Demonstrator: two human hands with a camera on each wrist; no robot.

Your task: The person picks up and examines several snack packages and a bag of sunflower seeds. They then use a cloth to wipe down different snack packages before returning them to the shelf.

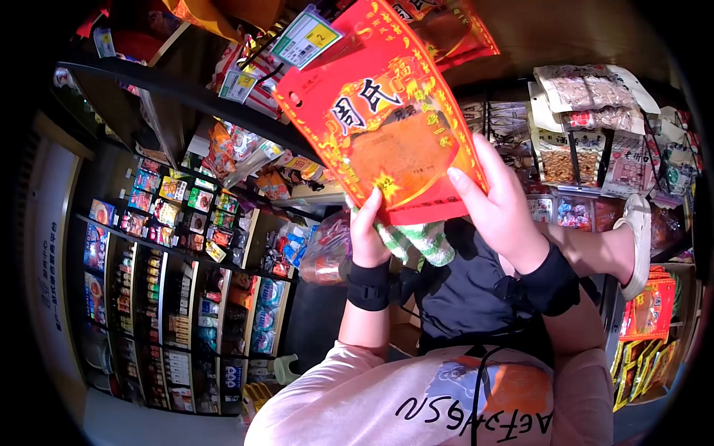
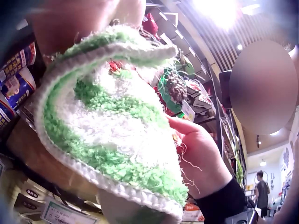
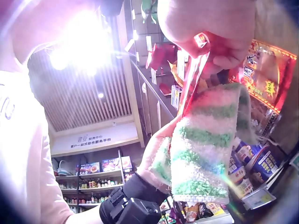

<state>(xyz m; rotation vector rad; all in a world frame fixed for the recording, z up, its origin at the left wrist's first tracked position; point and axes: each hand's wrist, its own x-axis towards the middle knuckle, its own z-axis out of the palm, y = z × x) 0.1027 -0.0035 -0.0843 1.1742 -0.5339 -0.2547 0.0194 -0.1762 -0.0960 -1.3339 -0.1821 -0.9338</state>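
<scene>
A flat red food packet point(image 1: 405, 152) with a clear window and yellow trim is held up tilted in front of the person. My left hand point(image 1: 370, 236) grips its lower left corner, thumb on the front. My right hand point(image 1: 506, 208) pinches the lower right edge. Behind the packet's bottom edge hangs a green-and-white striped towel point(image 1: 428, 241), also in the left hand's grasp. This fluffy towel point(image 2: 121, 121) fills much of the left wrist view. In the right wrist view, the packet shows edge-on, with the towel point(image 3: 201, 154) draped beside it.
Price tags point(image 1: 306, 37) stand along a shelf edge near the packet's top. Another red packet point(image 1: 457, 33) lies just behind it. Stocked shelves point(image 1: 175, 297) line the left, and bagged goods point(image 1: 591, 97) sit at right. Another person point(image 2: 262, 193) stands far off.
</scene>
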